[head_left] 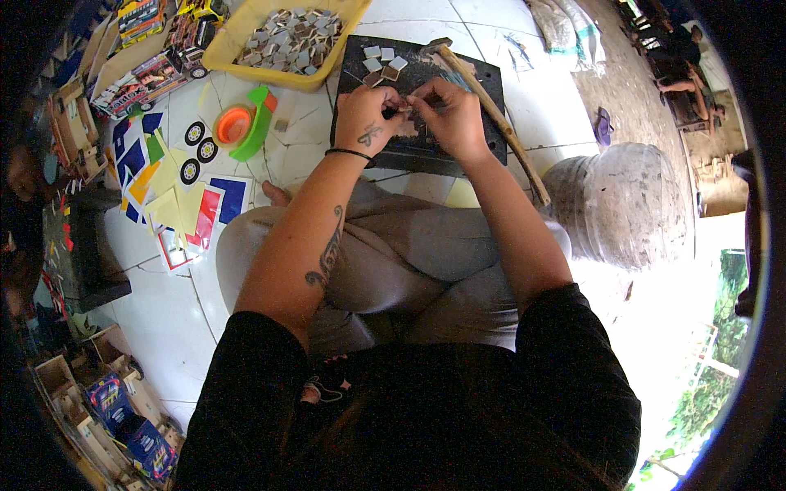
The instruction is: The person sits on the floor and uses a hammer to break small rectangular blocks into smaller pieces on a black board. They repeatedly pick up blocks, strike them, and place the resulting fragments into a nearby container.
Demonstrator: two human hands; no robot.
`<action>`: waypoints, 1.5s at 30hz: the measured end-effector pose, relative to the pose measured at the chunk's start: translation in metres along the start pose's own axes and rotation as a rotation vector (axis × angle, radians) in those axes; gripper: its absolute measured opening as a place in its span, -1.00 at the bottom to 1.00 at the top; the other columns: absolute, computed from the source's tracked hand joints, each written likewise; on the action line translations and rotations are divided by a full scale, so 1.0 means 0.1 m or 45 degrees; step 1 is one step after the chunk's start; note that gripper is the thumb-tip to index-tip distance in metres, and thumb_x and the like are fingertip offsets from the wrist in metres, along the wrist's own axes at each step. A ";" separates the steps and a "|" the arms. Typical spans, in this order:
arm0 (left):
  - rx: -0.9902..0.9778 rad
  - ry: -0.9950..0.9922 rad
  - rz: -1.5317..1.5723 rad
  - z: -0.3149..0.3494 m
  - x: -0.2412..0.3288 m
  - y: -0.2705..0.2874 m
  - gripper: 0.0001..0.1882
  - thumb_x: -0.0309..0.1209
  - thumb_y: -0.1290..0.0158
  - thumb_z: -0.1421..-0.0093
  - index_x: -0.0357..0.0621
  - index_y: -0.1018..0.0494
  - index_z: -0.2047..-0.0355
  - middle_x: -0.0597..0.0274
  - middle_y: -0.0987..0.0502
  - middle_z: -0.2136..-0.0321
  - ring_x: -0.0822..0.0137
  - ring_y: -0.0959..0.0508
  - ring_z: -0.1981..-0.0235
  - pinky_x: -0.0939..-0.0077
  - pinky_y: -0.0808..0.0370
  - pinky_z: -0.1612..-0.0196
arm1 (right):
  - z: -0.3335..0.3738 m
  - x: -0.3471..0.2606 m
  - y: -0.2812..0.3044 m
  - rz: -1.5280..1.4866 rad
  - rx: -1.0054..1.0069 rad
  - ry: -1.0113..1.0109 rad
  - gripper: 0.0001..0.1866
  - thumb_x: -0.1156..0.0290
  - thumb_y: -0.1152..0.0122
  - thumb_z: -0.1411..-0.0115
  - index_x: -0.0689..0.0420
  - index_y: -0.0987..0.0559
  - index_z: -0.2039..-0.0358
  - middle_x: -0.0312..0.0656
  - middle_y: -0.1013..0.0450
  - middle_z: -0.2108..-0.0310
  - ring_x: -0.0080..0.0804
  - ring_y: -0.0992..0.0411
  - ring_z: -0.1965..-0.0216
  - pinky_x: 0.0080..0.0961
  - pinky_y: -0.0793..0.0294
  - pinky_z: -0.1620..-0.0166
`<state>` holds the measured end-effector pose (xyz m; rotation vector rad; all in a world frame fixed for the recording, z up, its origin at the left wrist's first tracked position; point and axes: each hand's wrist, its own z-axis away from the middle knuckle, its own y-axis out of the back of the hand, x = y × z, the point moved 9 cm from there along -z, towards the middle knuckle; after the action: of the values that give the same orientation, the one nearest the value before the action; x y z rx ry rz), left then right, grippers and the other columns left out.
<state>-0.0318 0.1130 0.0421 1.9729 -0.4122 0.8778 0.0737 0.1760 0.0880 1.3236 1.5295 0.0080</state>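
Over a low black work block, my left hand and my right hand meet with their fingertips pinched together. Whatever small piece is between them is too small and covered to name. Just beyond my left hand, several small square pieces, grey-white on top with brown edges, lie on the block. A hammer with a long wooden handle rests across the block's right side, its head at the far edge and its handle end reaching past the near corner.
A yellow tub of many similar squares stands beyond the block. To the left are an orange bowl, a green plastic piece, toy wheels, coloured sheets and wooden toy trucks. A wrapped bundle sits at right.
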 end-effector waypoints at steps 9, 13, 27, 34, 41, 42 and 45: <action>0.183 -0.368 0.072 0.07 0.20 0.10 -0.90 -0.43 -0.15 0.00 -0.19 -0.50 0.53 0.14 -0.52 0.50 0.08 -0.50 0.41 0.29 -0.41 0.26 | 0.02 -0.13 0.25 0.359 -0.057 0.142 -0.69 0.39 -0.30 -0.01 0.23 -0.52 0.23 0.01 -0.48 0.21 -0.22 -0.50 0.22 -0.35 -0.48 0.17; 0.173 -0.348 0.100 0.09 0.19 0.07 -0.91 -0.45 -0.13 -0.03 -0.22 -0.48 0.49 0.12 -0.52 0.47 0.09 -0.52 0.38 0.34 -0.43 0.26 | 0.33 0.49 0.81 1.133 -0.407 -0.400 -0.39 0.41 -0.23 -0.03 0.19 -0.24 -0.10 0.14 -0.24 -0.03 0.04 -0.38 0.05 -0.21 -0.40 0.01; 0.161 -0.346 0.148 0.09 0.19 0.03 -0.93 -0.49 -0.10 -0.04 -0.24 -0.46 0.49 0.10 -0.48 0.47 0.06 -0.48 0.37 0.30 -0.43 0.27 | 1.15 -0.01 1.12 0.147 -0.389 -0.659 -0.58 0.45 0.07 -0.26 0.17 -0.27 -0.14 -0.16 -0.37 0.42 -0.48 -0.34 0.50 -0.50 -0.40 0.36; 0.164 -0.361 0.157 0.10 0.19 0.03 -0.94 -0.51 -0.11 -0.03 -0.24 -0.46 0.49 0.09 -0.48 0.47 0.07 -0.49 0.39 0.31 -0.44 0.28 | 1.54 -0.70 1.13 0.369 -0.298 -0.456 -0.43 0.47 0.03 -0.21 -0.04 -0.15 -0.24 0.14 -0.40 0.12 0.08 -0.44 0.17 -0.17 -0.45 0.17; 0.176 -0.353 0.139 0.10 0.19 0.03 -0.96 -0.51 -0.10 -0.02 -0.23 -0.48 0.49 0.10 -0.49 0.47 0.06 -0.49 0.38 0.31 -0.45 0.27 | 1.60 -0.70 1.16 0.417 -0.348 -0.450 -0.42 0.52 0.05 -0.19 -0.05 -0.14 -0.24 0.13 -0.39 0.12 0.06 -0.45 0.19 -0.19 -0.46 0.17; 0.178 -0.363 0.142 0.10 0.20 0.03 -0.96 -0.51 -0.10 -0.02 -0.22 -0.48 0.49 0.10 -0.49 0.47 0.06 -0.49 0.37 0.30 -0.45 0.27 | 1.61 -0.69 1.14 0.423 -0.375 -0.455 -0.42 0.52 0.05 -0.19 -0.05 -0.15 -0.24 0.13 -0.39 0.11 0.06 -0.45 0.18 -0.18 -0.46 0.16; 0.183 -0.386 0.122 0.10 0.21 0.04 -0.96 -0.51 -0.10 -0.02 -0.22 -0.48 0.49 0.11 -0.50 0.46 0.06 -0.49 0.37 0.29 -0.45 0.26 | 1.62 -0.70 1.14 0.424 -0.359 -0.458 -0.42 0.53 0.05 -0.19 -0.03 -0.15 -0.24 0.14 -0.38 0.09 0.08 -0.44 0.16 -0.18 -0.45 0.13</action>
<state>-0.0156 0.1037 0.0569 2.2438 -0.6370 0.6831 0.2533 0.0755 0.1320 1.2581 0.9569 0.1810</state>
